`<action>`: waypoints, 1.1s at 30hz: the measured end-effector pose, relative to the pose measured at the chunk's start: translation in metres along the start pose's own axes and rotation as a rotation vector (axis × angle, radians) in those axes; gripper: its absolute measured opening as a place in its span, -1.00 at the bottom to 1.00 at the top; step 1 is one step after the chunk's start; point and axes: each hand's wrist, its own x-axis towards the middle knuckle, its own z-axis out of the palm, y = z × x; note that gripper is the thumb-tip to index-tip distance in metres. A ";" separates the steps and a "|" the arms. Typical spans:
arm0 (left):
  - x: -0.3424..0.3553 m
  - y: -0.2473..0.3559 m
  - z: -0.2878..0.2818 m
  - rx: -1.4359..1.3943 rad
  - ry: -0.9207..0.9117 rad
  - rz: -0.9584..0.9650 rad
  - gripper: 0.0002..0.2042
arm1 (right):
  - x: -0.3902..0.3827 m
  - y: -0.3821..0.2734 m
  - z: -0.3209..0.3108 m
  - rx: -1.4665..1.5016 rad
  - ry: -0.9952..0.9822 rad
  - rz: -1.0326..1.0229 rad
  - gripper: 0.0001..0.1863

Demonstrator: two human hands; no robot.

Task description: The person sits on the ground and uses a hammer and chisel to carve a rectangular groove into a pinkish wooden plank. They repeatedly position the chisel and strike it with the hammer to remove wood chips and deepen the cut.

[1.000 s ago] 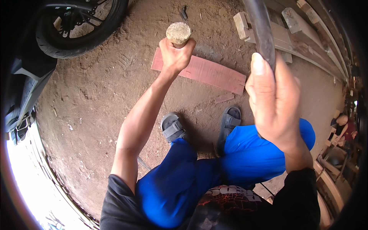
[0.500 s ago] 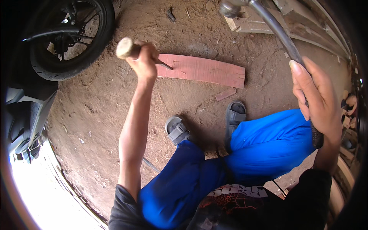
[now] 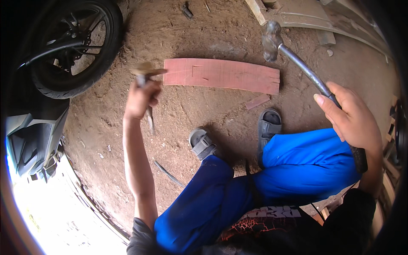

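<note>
A reddish, slightly curved wooden board [image 3: 238,75] lies on the dirt floor ahead of my feet, with a small notch cut near its left end. Just left of the board, my left hand [image 3: 142,98] is closed round a chisel [image 3: 150,121]; its wooden handle sticks out above the fist and its blade points down toward me, both smeared by motion. On the right, my right hand [image 3: 350,114] grips the black handle of a hammer [image 3: 304,68], whose rounded metal head is raised beyond the board's right end. A small reddish offcut [image 3: 258,101] rests beside the board's near edge.
A motorcycle wheel [image 3: 108,46] and grey bodywork [image 3: 40,138] stand at the left. Timber planks [image 3: 297,19] lie at the far right, with wood scraps along the right rim. A dark rod [image 3: 168,173] lies near my left leg. My sandalled feet [image 3: 203,145] are close to the board.
The chisel has come off the board's surface; my left hand has moved left and toward me, and the chisel has turned. The hammer head has come down and nearer, into fuller view.
</note>
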 end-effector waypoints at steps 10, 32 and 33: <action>0.023 -0.074 0.081 0.870 -0.109 0.197 -0.08 | 0.004 0.009 0.006 -0.216 -0.100 -0.119 -0.65; 0.014 -0.030 0.122 0.907 -0.704 0.196 0.00 | 0.001 0.004 0.006 -0.320 -0.190 -0.184 -0.66; 0.014 -0.037 0.120 0.771 -0.588 0.204 -0.01 | 0.000 0.004 0.007 -0.323 -0.201 -0.178 -0.65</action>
